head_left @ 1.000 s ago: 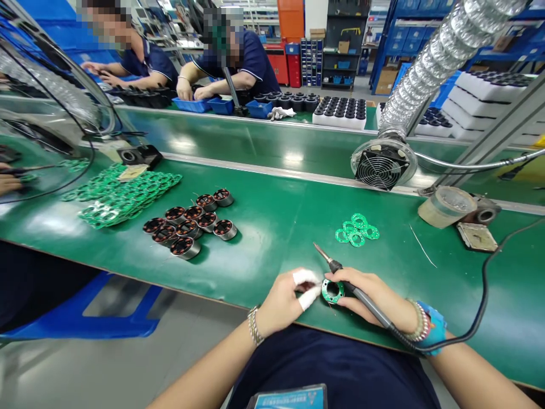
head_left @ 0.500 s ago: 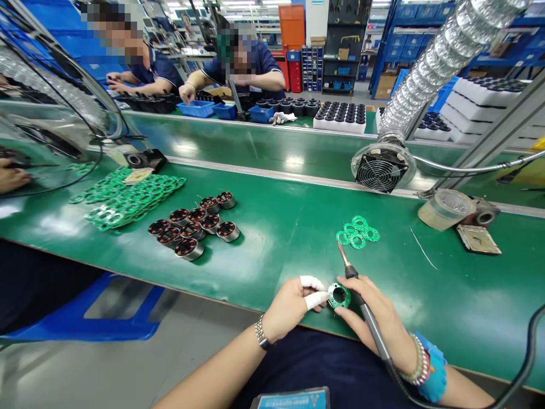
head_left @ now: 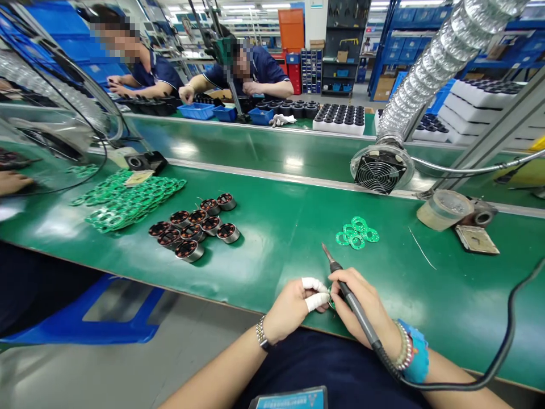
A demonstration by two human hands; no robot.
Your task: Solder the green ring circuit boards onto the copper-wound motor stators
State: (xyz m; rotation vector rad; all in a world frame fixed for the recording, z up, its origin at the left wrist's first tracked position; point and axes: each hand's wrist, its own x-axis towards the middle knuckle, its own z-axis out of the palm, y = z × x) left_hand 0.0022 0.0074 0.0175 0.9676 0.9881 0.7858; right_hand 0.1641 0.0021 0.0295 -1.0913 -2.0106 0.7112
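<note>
My left hand [head_left: 293,307], with white covers on two fingertips, pinches a green ring-shaped circuit board [head_left: 331,299] at the table's front edge. Most of that board is hidden behind my right hand's fingers. A soldering iron [head_left: 355,307] lies across my right hand [head_left: 366,304], held in it, its bare tip pointing up and left above the table. The right fingertips are at the board's near side. Several loose green ring boards [head_left: 357,233] lie beyond my hands. To the left stand several metal-cased copper-wound parts [head_left: 189,250].
Stacked green boards [head_left: 128,199] lie at the left. A fan with a silver duct [head_left: 378,170] stands at the back right, near a round tub [head_left: 445,209] and a sponge tray [head_left: 477,239]. Two people work across the bench; another person's hand [head_left: 15,183] is at far left.
My right hand has shifted left and its fingers have closed in, covering most of the board. The iron's tip has swung left, away from the loose boards.
</note>
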